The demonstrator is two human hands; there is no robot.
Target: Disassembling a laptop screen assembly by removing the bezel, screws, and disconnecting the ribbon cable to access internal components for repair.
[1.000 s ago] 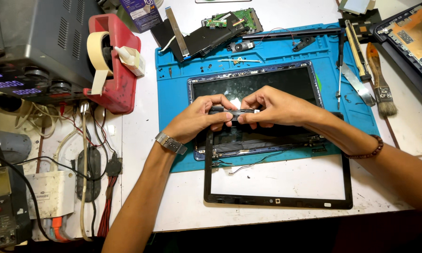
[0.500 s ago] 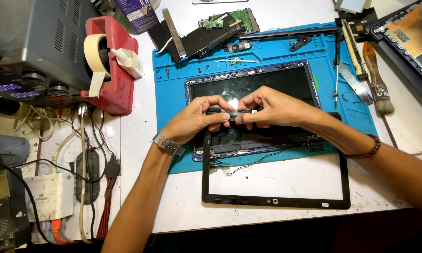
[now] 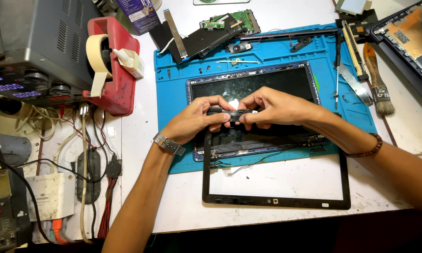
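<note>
Over the middle of the blue mat [image 3: 173, 93], in the view from the head camera, the two hands meet and hold one small black part [image 3: 233, 114] between them. The left hand [image 3: 197, 119] pinches the left end of the small black part with its thumb and fingers, and the right hand [image 3: 272, 107] pinches the right end the same way, so both hands are closed on it. The part is long and thin, it lies flat from side to side, and only its middle shows between the fingertips. It is held up a little above the dark screen panel [image 3: 253, 84], which lies on the mat under the hands. Near the person, a thin black frame [image 3: 274, 201] lies on the white table [image 3: 140, 197], and its top edge runs under the hands. The left wrist has a metal watch [image 3: 169, 144] and the right wrist has a bead bracelet [image 3: 365, 151]. To the left of the mat stands a red tape holder [image 3: 122, 89] with a roll of pale tape [image 3: 96, 56]. At the top of the mat lies a green circuit board [image 3: 229, 19]. On the right side lie a paint brush [image 3: 377, 84] and a thin screwdriver [image 3: 337, 65]. Thin wires [image 3: 248, 161] trail off the near edge of the panel.
</note>
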